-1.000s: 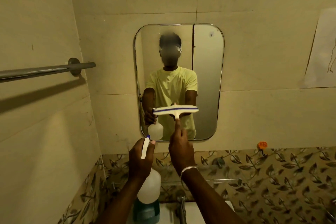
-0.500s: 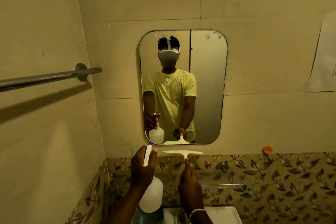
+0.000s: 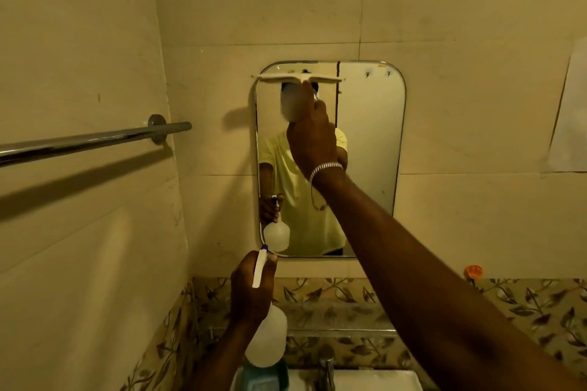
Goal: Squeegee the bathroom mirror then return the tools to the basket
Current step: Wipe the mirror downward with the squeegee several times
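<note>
From the head camera, the mirror (image 3: 365,149) hangs on a pale tiled wall. The right hand (image 3: 313,140) reaches up in front of the mirror, fingers closed around the handle of the white squeegee (image 3: 297,78), whose blade lies level across the mirror's top left corner, its left end passing just over the mirror's edge onto the wall. A metal bracelet (image 3: 325,167) circles the right wrist. Below the mirror's lower left corner, the left hand (image 3: 251,292) grips the neck of a translucent spray bottle (image 3: 266,340), its white trigger head (image 3: 259,267) pointing up toward the mirror. Left of the mirror a chrome towel bar (image 3: 89,141) juts from the side wall. Under the mirror a tap (image 3: 327,365) stands over a white sink (image 3: 381,381). Right of the mirror's bottom edge sits a small orange hook (image 3: 473,271).
</note>
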{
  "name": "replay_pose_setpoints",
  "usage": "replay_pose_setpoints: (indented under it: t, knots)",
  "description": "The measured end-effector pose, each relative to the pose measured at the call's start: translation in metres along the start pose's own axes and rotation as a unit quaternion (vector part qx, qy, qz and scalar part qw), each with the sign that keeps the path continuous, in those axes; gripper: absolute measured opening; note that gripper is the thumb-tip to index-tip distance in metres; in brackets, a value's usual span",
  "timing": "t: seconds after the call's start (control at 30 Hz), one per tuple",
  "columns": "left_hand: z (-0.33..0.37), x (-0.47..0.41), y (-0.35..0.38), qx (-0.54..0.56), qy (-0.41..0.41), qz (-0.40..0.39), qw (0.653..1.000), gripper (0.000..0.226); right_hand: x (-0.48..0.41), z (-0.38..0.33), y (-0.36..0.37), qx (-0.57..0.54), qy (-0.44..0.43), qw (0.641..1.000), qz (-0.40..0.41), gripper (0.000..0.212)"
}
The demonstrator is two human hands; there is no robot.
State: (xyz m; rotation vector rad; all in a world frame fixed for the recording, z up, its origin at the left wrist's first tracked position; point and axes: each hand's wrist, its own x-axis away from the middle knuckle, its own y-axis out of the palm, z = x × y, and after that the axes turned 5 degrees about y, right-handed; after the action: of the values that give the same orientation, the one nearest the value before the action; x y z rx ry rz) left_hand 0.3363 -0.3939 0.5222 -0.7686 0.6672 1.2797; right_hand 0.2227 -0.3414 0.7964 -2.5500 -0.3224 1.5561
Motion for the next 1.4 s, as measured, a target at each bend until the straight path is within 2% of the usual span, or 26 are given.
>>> replay_pose_setpoints:
  t: [0.1,0.23,0.33,0.5,0.63,0.87,1.07,1.2,1.3,1.4]
  knots:
    - [-0.004,0.001,-0.008,0.000,0.005,0.006,1.000,0.016,-0.032,-0.017,0.009,0.053,0.018,0.998,-0.005,0.060]
    - [-0.012,0.000,-0.016,0.001,0.018,0.021,1.000,0.027,-0.028,-0.023,0.026,0.134,0.009,0.991,-0.015,0.063]
    - [-0.017,-0.003,-0.022,-0.009,0.019,0.026,0.999,0.023,-0.009,-0.020,0.040,0.122,0.004,0.992,-0.030,0.066]
    - [-0.017,-0.003,-0.028,-0.011,-0.009,0.033,0.999,0.025,0.074,0.009,0.060,0.104,0.013,0.993,-0.048,0.070]
    - [-0.013,0.002,-0.037,-0.008,-0.004,0.023,1.000,0.031,0.155,0.048,0.072,0.127,0.044,0.986,-0.101,0.072]
    - [-0.008,0.009,-0.041,-0.009,-0.009,0.005,1.000,0.034,0.287,0.105,0.077,0.169,0.121,0.952,-0.225,0.087]
    - [-0.008,0.014,-0.038,-0.027,-0.023,-0.002,0.999,0.032,0.334,0.133,0.065,0.180,0.208,0.911,-0.308,0.091]
    - [-0.008,0.018,-0.031,-0.029,-0.034,-0.003,0.999,0.022,0.339,0.139,0.043,0.173,0.182,0.927,-0.279,0.090]
    - [-0.003,0.021,-0.020,-0.018,-0.040,-0.015,0.999,0.007,0.331,0.144,0.018,0.156,0.169,0.946,-0.228,0.077]
    - [0.007,0.020,-0.006,0.009,-0.031,-0.033,0.999,0.019,0.310,0.147,-0.010,0.130,0.169,0.962,-0.169,0.064]
